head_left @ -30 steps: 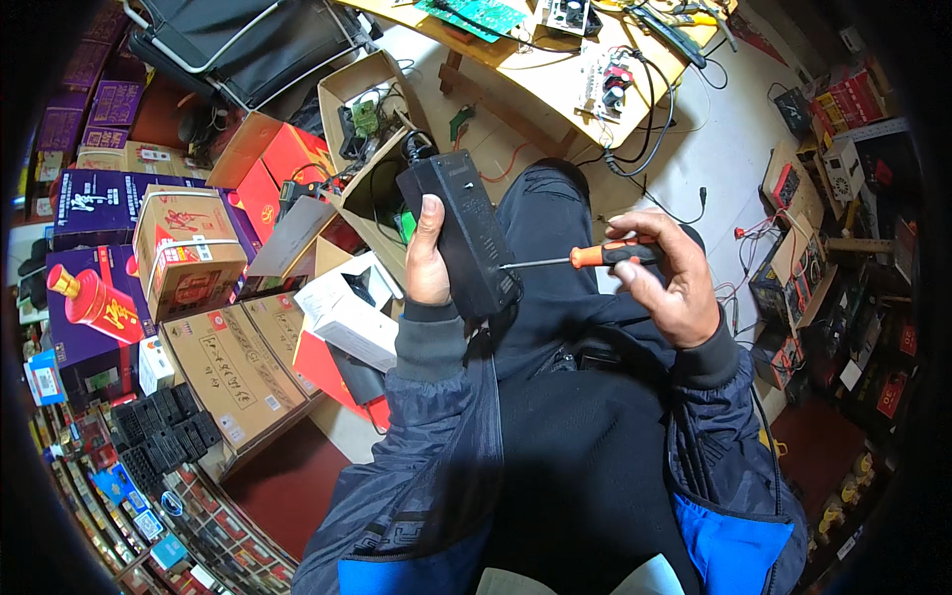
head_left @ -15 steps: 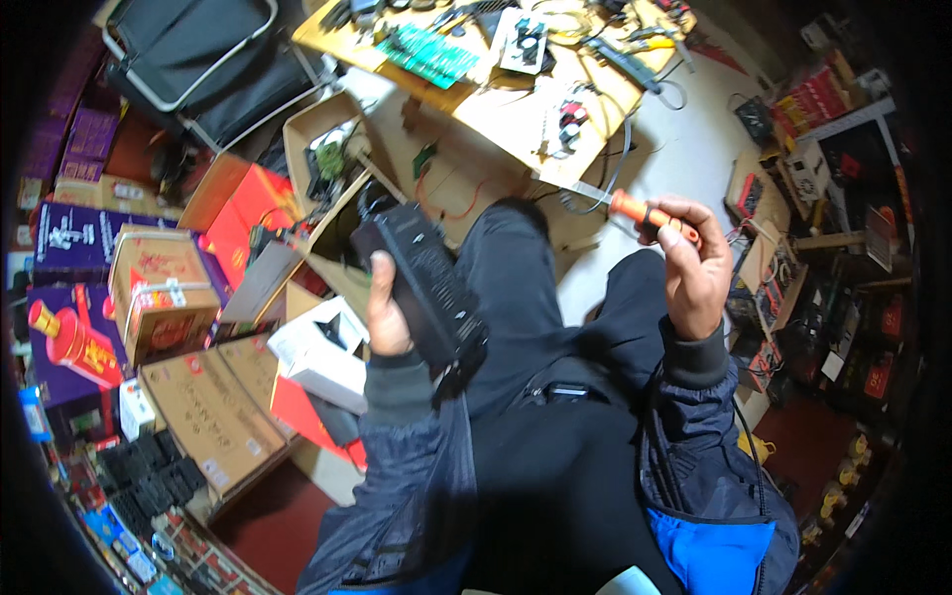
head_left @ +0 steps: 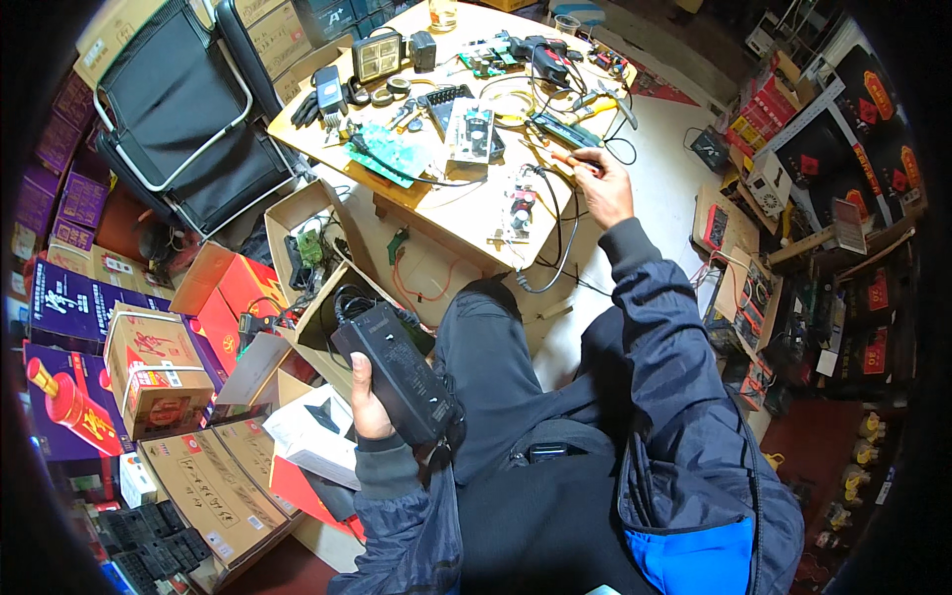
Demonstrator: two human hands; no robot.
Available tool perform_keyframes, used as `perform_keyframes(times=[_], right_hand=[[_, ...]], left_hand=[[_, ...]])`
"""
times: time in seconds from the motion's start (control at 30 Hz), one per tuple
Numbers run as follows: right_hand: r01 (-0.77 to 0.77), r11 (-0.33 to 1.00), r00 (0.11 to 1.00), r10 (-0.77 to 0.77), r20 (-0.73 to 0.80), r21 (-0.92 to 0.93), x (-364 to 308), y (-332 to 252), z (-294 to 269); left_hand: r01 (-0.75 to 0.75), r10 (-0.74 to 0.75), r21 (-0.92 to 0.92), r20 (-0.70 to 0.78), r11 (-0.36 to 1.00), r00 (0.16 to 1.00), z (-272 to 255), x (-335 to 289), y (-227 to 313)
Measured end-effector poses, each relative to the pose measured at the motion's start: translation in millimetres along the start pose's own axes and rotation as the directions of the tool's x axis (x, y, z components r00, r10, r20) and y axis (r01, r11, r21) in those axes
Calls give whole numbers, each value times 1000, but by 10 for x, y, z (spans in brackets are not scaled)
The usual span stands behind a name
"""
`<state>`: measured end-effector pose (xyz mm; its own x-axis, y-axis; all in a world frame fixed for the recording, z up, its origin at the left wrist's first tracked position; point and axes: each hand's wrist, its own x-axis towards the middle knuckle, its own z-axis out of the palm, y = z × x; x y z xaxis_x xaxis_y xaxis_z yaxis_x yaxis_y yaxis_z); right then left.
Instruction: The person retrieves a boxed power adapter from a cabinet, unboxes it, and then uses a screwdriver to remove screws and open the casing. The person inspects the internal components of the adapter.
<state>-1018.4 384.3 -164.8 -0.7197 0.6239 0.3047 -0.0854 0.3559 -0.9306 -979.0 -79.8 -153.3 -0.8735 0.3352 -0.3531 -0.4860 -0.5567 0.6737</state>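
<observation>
Left hand (head_left: pixel 371 405) gripping black box (head_left: pixel 402 372) (long axis up-left), right hand (head_left: pixel 610 192) holding screwdriver (head_left: pixel 561 157)

- My right hand (head_left: pixel 605 190) holds the screwdriver (head_left: pixel 564 157) at the right edge of the table (head_left: pixel 461 210).
- My left hand (head_left: pixel 371 405) holds the case (head_left: pixel 399 365), short of the near edge.
- A circuit board (head_left: pixel 519 210) lies at the near corner.
- A chair (head_left: pixel 167 119) stands beyond the left corner.

We hold our left hand (head_left: pixel 373 407) low beside our left thigh (head_left: pixel 483 347) — thumb (head_left: pixel 361 373) up, the other fingers hidden — while our right arm (head_left: pixel 666 312) is stretched forward, the right hand (head_left: pixel 607 186) curled into a pinch.
</observation>
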Motion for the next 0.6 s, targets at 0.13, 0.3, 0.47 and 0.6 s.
perform_keyframes(times=[0.13,0.3,0.47,0.6], right_hand=[[32,991,999,-27,47,-128,222,105,232],[53,977,996,-68,-62,-208,168,-78,251],[-5,999,997,7,-71,32,-669,-864,59],[70,993,848,-12,530,-90,-1822,-1449,249]], left_hand=[[17,-17,18,11,1000,1000,52,-20,20],[26,-25,32,-20,999,999,137,-28,0],[20,-19,43,-11,999,1000,246,-38,-64],[49,-50,51,16,997,999,324,-47,-173]])
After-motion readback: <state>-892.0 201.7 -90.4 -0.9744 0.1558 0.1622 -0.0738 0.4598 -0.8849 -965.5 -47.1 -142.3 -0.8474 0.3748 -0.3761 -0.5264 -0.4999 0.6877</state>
